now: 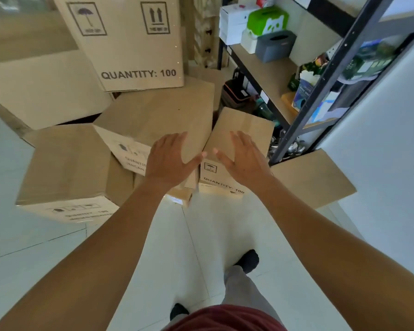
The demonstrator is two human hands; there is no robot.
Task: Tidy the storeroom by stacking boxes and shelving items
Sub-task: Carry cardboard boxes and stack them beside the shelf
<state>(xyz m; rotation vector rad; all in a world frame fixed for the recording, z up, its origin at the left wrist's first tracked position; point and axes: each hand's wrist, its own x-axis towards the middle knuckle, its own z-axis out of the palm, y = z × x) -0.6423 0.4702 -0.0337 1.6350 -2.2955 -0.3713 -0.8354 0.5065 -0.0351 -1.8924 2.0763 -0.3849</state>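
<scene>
A closed carton sits on the floor at near left, with a tall carton far behind it. My left hand is spread flat and holds nothing, over the near edge of the middle carton. My right hand, also spread and empty, is over the narrow carton just beside it. The shelf rack stands at the right.

A pale tiled floor meets a white wall; top left, perhaps a blurred glass pane.
</scene>
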